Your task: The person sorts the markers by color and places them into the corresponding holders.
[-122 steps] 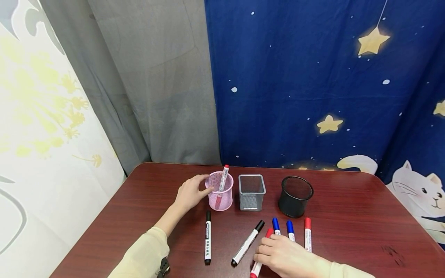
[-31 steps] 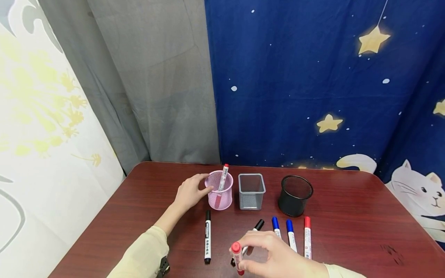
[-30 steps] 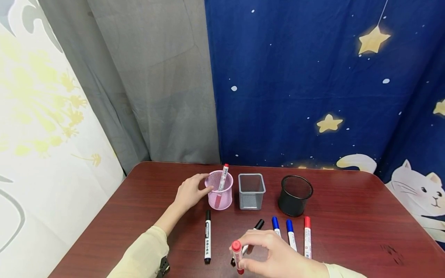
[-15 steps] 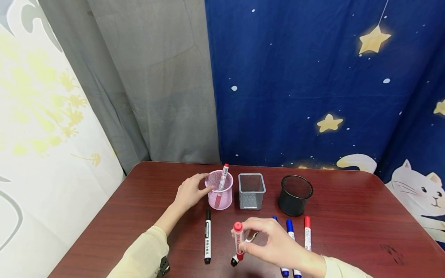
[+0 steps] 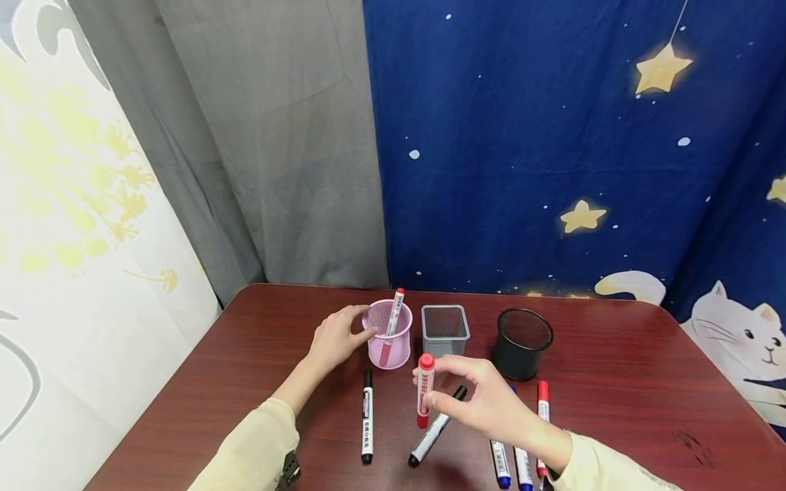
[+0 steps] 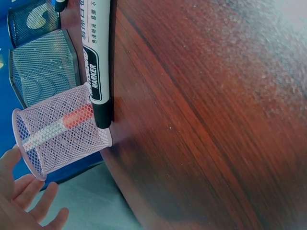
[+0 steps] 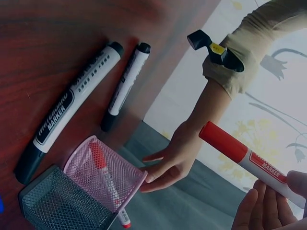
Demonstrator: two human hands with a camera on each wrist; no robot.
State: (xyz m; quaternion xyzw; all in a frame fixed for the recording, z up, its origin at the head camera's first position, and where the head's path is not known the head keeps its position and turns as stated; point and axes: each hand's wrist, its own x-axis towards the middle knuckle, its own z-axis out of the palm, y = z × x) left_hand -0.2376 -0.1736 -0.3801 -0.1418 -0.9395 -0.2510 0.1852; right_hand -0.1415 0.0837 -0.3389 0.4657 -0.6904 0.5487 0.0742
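At its left side, the pink mesh pen cup is held near the rim by my left hand, thumb on the near side. A red marker leans inside that cup, its red end above the rim. My right hand pinches another red marker between thumb and fingers, nearly upright above the table. In the right wrist view this marker shows its red cap end clear of the fingers. Right behind the right hand stands a grey square mesh cup, partly hidden by the hand.
Farther right stands a black mesh cup. Two black markers lie on the table in front. Two blue markers and a red marker lie partly under the right forearm. A curtain hangs behind the table.
My right hand has lifted the red marker off the table, turned it upright and moved it forward toward the cups. The left hand stays at the pink cup.
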